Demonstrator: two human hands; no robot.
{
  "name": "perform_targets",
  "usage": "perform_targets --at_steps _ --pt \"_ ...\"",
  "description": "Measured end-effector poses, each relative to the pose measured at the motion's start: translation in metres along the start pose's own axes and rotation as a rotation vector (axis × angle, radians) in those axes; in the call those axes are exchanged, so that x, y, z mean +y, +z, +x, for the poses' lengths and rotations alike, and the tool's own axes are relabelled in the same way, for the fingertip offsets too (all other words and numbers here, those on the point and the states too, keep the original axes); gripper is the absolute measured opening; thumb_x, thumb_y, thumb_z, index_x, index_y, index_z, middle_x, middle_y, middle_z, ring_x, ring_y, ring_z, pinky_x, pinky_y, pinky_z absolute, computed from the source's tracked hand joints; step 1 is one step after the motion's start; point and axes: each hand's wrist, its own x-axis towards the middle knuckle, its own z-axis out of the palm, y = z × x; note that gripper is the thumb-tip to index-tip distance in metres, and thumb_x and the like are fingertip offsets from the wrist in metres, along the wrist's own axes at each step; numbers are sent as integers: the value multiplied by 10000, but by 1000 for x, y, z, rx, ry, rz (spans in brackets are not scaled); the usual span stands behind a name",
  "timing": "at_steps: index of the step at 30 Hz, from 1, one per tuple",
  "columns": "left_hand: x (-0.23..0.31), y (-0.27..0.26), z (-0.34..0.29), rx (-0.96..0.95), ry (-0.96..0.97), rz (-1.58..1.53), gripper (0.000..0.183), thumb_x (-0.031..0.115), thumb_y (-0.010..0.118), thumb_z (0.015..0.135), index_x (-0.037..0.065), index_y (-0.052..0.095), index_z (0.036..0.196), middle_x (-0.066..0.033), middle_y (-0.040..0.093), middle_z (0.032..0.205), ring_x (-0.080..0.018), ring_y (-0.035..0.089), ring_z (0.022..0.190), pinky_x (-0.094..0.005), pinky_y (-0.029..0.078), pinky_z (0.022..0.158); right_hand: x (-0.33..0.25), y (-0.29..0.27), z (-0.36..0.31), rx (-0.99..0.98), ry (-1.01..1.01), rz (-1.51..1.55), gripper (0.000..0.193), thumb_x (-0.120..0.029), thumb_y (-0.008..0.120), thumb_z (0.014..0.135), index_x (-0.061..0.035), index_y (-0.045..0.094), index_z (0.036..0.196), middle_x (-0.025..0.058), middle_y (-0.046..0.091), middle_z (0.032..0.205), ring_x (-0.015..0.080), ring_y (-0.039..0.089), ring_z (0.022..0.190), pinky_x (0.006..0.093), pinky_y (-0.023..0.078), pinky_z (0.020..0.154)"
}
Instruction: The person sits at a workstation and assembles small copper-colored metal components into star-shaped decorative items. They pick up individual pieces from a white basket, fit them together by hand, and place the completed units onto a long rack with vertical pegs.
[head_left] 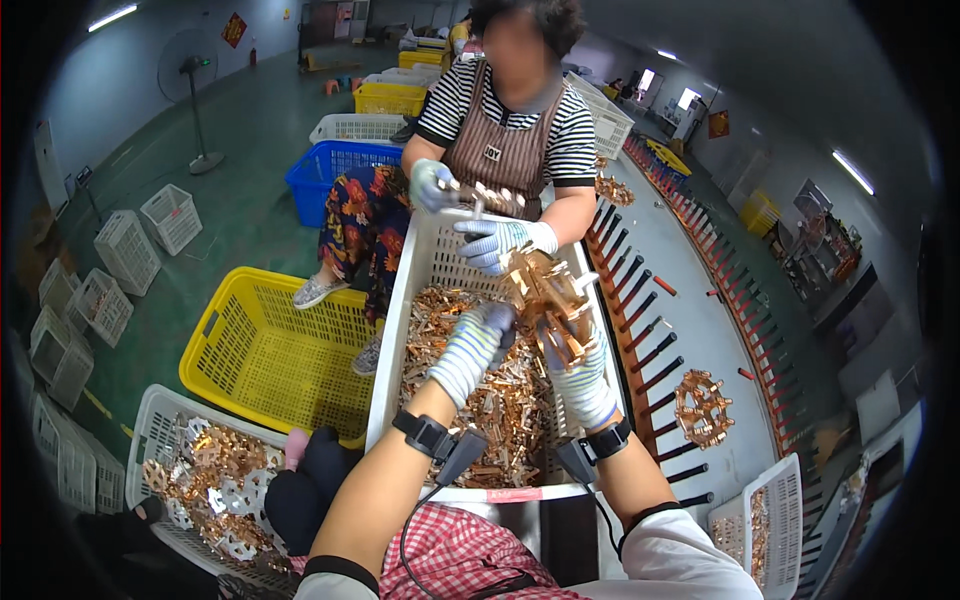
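Observation:
My right hand (580, 375), in a striped knit glove, grips a copper-coloured metal casting cluster (548, 290) with several branching pieces, over the white crate (385, 400). My left hand (478, 340), gloved the same way with dark fingertips, is curled just left of the cluster; what its fingers hold, if anything, is hidden. Below both hands, the crate contains many small loose copper-coloured metal pieces (490, 425). Across from me, a co-worker's gloved hands (495, 243) are at the crate's far end, with another cluster of metal pieces (497, 198) between them.
A yellow basket (205, 370) stands to the left, with a blue basket (312, 180) beyond it. A white basket (150, 440) of metal frames sits at the near left. To the right runs a grey bench (690, 330) with rows of dark-handled rods and a ring-shaped casting (703, 408).

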Motion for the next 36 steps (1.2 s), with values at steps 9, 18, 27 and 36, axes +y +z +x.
perform_targets --at_steps 9,18,27,36 --pt "14 -8 -14 260 161 23 256 337 514 959 90 581 952 12 520 639 -62 408 443 -211 341 396 53 -8 -32 6 175 312 423 6 515 905 -75 421 1309 123 517 1257 238 554 1130 349 466 981" --pt "4 -16 0 278 294 323 370 406 512 940 61 583 1052 8 518 628 -70 420 512 -234 336 451 6 8 -31 -102 457 515 349 12 514 898 -11 484 1245 116 570 1204 210 591 1077 323 519 921" --pt "5 -16 -5 342 487 537 196 204 624 864 9 620 882 -59 622 697 -139 540 615 -292 453 595 8 5 -26 -164 451 397 292 -15 607 844 6 559 1132 119 594 1180 164 639 965 304 524 874" --pt "7 -24 -2 286 145 -276 297 409 562 913 118 553 853 8 494 614 -56 357 412 -217 283 368 38 2 -34 -71 500 658 336 -42 493 915 -9 457 1247 124 567 1167 253 596 1050 361 517 936"
